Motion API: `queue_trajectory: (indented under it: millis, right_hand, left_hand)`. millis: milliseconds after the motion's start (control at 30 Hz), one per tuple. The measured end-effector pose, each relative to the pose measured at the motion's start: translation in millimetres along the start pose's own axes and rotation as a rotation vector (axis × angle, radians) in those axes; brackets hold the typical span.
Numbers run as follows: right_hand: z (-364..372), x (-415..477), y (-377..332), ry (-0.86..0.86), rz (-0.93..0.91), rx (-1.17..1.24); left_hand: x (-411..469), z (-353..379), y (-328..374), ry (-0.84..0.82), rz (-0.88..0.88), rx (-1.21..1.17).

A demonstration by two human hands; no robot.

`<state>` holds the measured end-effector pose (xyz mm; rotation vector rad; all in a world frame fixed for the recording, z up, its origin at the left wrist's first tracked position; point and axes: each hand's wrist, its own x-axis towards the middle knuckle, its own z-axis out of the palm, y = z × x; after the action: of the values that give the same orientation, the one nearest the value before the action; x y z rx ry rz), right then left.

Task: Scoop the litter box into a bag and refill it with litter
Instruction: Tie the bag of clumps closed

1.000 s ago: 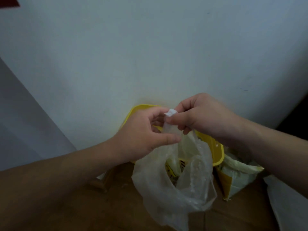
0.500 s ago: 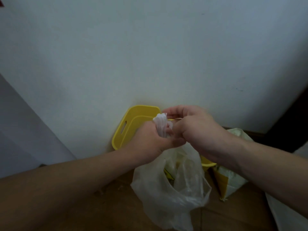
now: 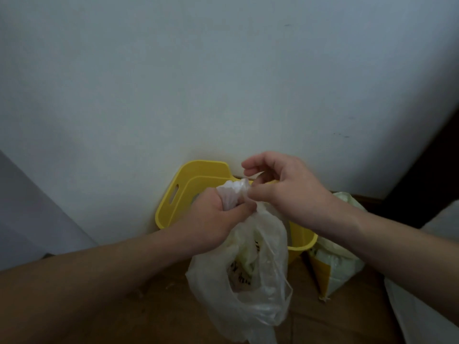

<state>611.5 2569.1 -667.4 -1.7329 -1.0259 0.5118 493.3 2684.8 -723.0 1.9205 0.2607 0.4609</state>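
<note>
The bag [image 3: 250,274] hangs in the air just in front of the yellow box [image 3: 198,175], which sits on the floor against the wall [image 3: 223,83]. The left hand [image 3: 213,219] is closed in a fist around the bag's gathered neck, with a white tuft of plastic sticking out above it. The right hand [image 3: 285,189] is half open beside that tuft, thumb and forefinger pinching a thin edge of the film, the other fingers loose.

The weak spot, I'd say, is that neck. All the weight hangs from one fist, and the film looks thin and slippery; if the fist eases while the right hand works the tuft, the bag could drop and spill onto the floor. A hard tug on that pinched edge could also tear the plastic. A yellow-and-white litter sack [image 3: 332,266] stands to the right of the box, close enough to be knocked by a falling bag.
</note>
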Motion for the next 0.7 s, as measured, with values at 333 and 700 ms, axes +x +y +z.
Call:
queue_trajectory:
  millis: [333, 700]
  right_hand:
    - [4.0, -15.1, 50.8, -0.279, -0.080, 0.079]
    - [6.8, -18.9, 52.4, 0.004, -0.217, -0.061]
  left_hand:
    - [4.4, -3.2, 7.3, 0.088, -0.041, -0.074]
    - [1.6, -4.0, 10.8, 0.196, 0.047, 0.265]
